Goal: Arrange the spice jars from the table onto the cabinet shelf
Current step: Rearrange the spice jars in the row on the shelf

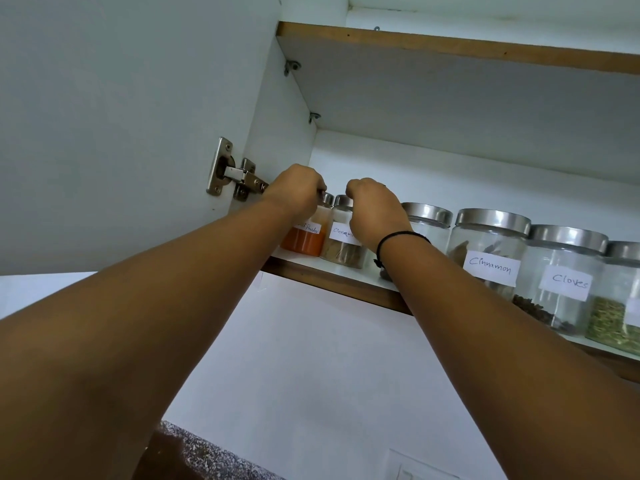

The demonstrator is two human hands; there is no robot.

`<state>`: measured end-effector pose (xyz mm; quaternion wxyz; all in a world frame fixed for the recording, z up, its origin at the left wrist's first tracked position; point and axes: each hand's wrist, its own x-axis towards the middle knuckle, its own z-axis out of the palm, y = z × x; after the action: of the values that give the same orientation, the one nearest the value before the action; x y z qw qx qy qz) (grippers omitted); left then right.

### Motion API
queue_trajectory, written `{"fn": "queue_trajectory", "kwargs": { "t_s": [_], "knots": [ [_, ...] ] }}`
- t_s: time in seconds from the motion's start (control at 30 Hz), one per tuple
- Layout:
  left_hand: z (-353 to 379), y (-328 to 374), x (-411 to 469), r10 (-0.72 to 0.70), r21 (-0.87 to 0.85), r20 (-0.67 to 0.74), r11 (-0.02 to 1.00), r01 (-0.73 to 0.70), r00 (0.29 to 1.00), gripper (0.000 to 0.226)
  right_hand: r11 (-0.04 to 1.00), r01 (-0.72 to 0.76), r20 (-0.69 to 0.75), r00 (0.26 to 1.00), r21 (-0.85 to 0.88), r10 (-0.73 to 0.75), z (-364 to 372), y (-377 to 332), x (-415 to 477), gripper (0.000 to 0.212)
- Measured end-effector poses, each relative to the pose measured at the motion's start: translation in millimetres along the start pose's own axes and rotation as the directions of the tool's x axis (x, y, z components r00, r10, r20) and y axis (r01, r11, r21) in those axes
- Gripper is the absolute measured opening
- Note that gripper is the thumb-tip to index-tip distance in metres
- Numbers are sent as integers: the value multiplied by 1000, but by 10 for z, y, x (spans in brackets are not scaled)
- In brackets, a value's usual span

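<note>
**Two small jars being set at the shelf's left end**

My left hand (pixel 298 192) is closed over the steel cap of the small clear jar of orange powder (pixel 304 237); my right hand (pixel 375 213) grips the small clear jar of brown cinnamon (pixel 344 244) likewise. Both stand on the white cabinet shelf (pixel 311 263), just beside each other. I judge them light, rigid, breakable and smooth-sided; the body offers a safer hold than the cap.

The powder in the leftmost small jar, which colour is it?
Orange-red, in the head view: the leftmost small jar.

We see orange powder in the small clear glass jar (pixel 304 237), silver lids, and a speckled grey stone countertop (pixel 214 459).
</note>
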<state>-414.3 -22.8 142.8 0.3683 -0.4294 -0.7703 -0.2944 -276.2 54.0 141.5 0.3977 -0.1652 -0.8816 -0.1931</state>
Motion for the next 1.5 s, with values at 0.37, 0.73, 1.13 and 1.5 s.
{"fn": "queue_trajectory", "kwargs": {
  "t_s": [0.37, 0.73, 1.13, 1.5],
  "knots": [
    [100, 2, -33, -2, -16, 7, 1000, 2, 1000, 33, 999, 30, 20, 999, 29, -30, 154, 77, 69, 37],
    [120, -105, -129, 37, -124, 61, 992, -29, 997, 41, 992, 63, -8, 998, -109, -64, 213, 119, 16, 36],
    [88, -81, -204, 72, -104, 101, 993, -62, 992, 31, 992, 42, 95, 995, -118, -31, 245, 103, 18, 38],
    [98, -73, -177, 109, -36, 214, 994, -103, 971, 45, 990, 28, 278, 961, -141, 12, 342, 111, 49, 61]
  ]
}}
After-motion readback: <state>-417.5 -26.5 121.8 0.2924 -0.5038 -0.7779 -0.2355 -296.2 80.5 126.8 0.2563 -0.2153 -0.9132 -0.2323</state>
